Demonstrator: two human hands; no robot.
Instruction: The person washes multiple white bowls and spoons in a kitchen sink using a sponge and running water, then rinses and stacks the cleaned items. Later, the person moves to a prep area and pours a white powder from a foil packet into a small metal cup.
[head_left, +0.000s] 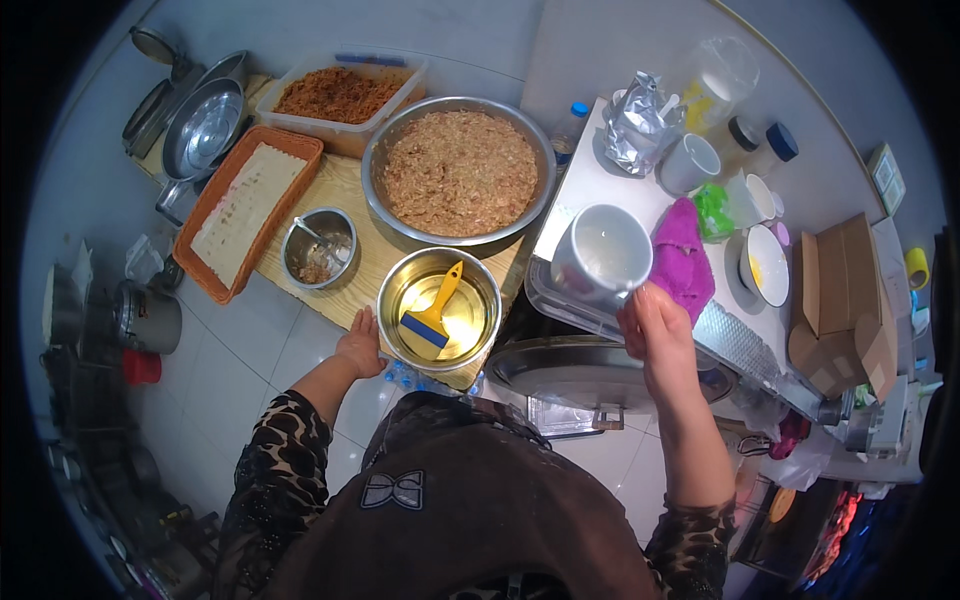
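My right hand (656, 322) grips a translucent plastic cup (602, 251) by its handle, over the near corner of the white table. Cloudy liquid seems to be inside. My left hand (361, 346), fingers apart, is at the wooden table's front edge, beside a steel pot of yellow oil (480, 322). A yellow brush with a blue band (435, 311) lies in the pot. Behind it stands a large steel basin of minced filling (461, 172). To the left, a small steel bowl (320, 274) holds a spoon and some filling.
A wicker basket lined with pale cloth (247, 210) and a plastic tub of reddish-brown shredded food (337, 97) stand at left. On the white table are a purple cloth (684, 262), a foil-covered container (637, 127), a white bowl (765, 266) and a cardboard box (844, 300). A large metal lid (570, 375) is below.
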